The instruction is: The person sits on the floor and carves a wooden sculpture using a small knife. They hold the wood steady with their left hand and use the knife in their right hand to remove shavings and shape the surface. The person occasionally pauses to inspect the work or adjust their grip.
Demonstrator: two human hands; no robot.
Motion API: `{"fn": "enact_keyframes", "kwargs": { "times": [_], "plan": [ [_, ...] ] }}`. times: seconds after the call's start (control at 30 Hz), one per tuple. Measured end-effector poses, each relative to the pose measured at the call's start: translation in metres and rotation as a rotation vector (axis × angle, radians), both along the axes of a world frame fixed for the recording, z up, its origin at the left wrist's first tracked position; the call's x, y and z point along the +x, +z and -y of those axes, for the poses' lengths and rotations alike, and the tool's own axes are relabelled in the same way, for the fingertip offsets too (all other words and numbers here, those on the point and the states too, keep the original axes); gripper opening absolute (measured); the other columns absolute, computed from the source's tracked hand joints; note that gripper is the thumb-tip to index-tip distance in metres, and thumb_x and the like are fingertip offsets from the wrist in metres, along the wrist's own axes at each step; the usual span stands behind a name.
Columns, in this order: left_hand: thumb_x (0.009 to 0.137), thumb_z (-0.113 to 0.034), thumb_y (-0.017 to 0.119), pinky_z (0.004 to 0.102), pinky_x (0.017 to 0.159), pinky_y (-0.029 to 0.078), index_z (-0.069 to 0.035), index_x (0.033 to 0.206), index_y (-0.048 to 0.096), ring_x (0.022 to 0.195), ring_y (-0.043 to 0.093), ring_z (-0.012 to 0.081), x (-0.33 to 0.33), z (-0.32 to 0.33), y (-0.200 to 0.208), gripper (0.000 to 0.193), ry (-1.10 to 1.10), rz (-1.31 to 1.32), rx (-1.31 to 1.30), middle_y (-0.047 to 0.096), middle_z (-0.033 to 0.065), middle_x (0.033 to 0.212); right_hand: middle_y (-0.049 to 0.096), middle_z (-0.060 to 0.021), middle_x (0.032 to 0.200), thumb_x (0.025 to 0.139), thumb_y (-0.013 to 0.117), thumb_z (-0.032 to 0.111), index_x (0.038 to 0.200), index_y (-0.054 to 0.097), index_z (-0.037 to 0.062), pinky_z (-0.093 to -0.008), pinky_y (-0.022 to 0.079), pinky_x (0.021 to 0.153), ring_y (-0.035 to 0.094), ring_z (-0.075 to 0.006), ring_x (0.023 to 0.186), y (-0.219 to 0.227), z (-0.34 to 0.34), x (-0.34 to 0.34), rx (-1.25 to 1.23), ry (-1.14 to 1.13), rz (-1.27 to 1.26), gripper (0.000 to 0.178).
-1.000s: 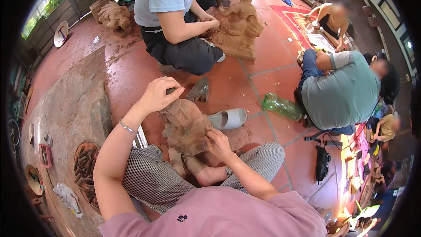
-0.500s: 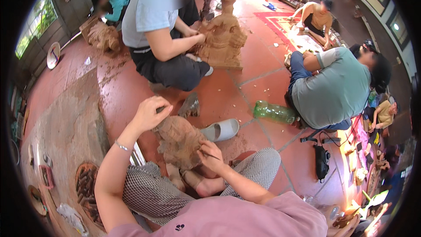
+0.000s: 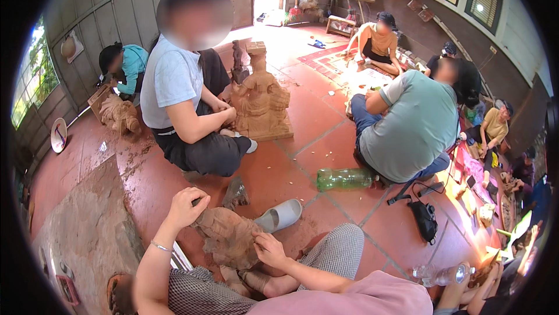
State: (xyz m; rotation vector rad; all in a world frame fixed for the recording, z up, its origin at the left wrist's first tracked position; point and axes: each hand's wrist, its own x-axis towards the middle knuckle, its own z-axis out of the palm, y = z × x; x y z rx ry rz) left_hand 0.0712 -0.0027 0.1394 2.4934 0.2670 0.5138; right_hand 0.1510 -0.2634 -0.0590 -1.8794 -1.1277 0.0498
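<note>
Between my bent legs stands a rough brown carved figure (image 3: 230, 236), brown dust about it. My left hand (image 3: 186, 209) is closed at the figure's upper left end, with a small dark piece (image 3: 197, 201) showing between thumb and fingers; its kind is unclear. Pinched fingers of my right hand (image 3: 271, 250) rest against the figure's right side. They hold a thin dark stick-like tool (image 3: 261, 248), mostly covered by the hand. Just beyond the figure lie a grey slipper (image 3: 280, 215) and a dark wedge-shaped block (image 3: 235, 194).
A green plastic bottle (image 3: 345, 179) lies beside a seated person (image 3: 407, 122). Another person (image 3: 180, 99) squats before a larger carved statue (image 3: 262, 96). A stone slab (image 3: 87, 222) lies at left, a black pouch (image 3: 424, 222) and clear bottles (image 3: 445, 274) at right.
The view has tilted up, so more of the room's far side shows. Both hands stay at the carved figure; the stick in my right hand shows less.
</note>
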Motion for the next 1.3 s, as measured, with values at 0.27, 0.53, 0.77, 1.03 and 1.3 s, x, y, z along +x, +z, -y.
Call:
{"fn": "enact_keyframes", "kwargs": {
  "times": [0.27, 0.53, 0.77, 1.03, 1.3],
  "plan": [
    [0.087, -0.019, 0.068, 0.0396, 0.076, 0.052, -0.002, 0.083, 0.071, 0.083, 0.067, 0.0298, 0.001, 0.002, 0.001, 0.017, 0.022, 0.03, -0.014, 0.071, 0.0113, 0.085, 0.063, -0.0064, 0.115, 0.083, 0.071, 0.017, 0.089, 0.067, 0.0076, -0.0384, 0.056, 0.081, 0.061, -0.0301, 0.102, 0.014, -0.004, -0.005, -0.093, 0.014, 0.041, 0.012],
    [0.087, -0.019, 0.068, 0.0393, 0.076, 0.052, -0.002, 0.083, 0.071, 0.083, 0.067, 0.03, -0.002, 0.002, 0.003, 0.018, 0.017, 0.014, -0.012, 0.071, 0.0118, 0.086, 0.063, -0.0049, 0.116, 0.083, 0.071, 0.016, 0.089, 0.068, 0.0073, -0.039, 0.056, 0.08, 0.061, -0.0297, 0.102, 0.015, -0.001, 0.001, -0.059, 0.048, 0.0, 0.01],
    [0.087, -0.018, 0.068, 0.0398, 0.077, 0.051, -0.002, 0.084, 0.071, 0.084, 0.066, 0.0299, 0.001, 0.002, -0.001, 0.017, 0.012, 0.028, -0.022, 0.071, 0.0115, 0.086, 0.064, -0.0054, 0.117, 0.084, 0.068, 0.014, 0.092, 0.067, 0.0065, -0.0404, 0.056, 0.08, 0.062, -0.0301, 0.101, 0.006, 0.001, 0.011, -0.095, 0.105, 0.032, 0.011],
    [0.087, -0.018, 0.067, 0.0401, 0.078, 0.051, -0.002, 0.084, 0.071, 0.085, 0.066, 0.03, -0.002, 0.001, 0.0, 0.017, 0.02, 0.014, -0.039, 0.071, 0.0116, 0.087, 0.066, -0.0102, 0.112, 0.082, 0.069, 0.014, 0.09, 0.066, 0.0033, -0.0414, 0.056, 0.079, 0.066, -0.0317, 0.097, 0.028, -0.005, 0.005, -0.216, 0.11, 0.078, 0.013],
    [0.087, -0.018, 0.068, 0.0398, 0.078, 0.051, -0.002, 0.084, 0.071, 0.086, 0.066, 0.0301, -0.001, 0.002, 0.002, 0.017, 0.034, -0.012, -0.043, 0.071, 0.0119, 0.087, 0.064, -0.0079, 0.112, 0.082, 0.069, 0.016, 0.091, 0.07, 0.0075, -0.0417, 0.056, 0.077, 0.066, -0.0306, 0.095, 0.024, -0.004, 0.013, -0.264, 0.16, 0.08, 0.012]
  ]
}}
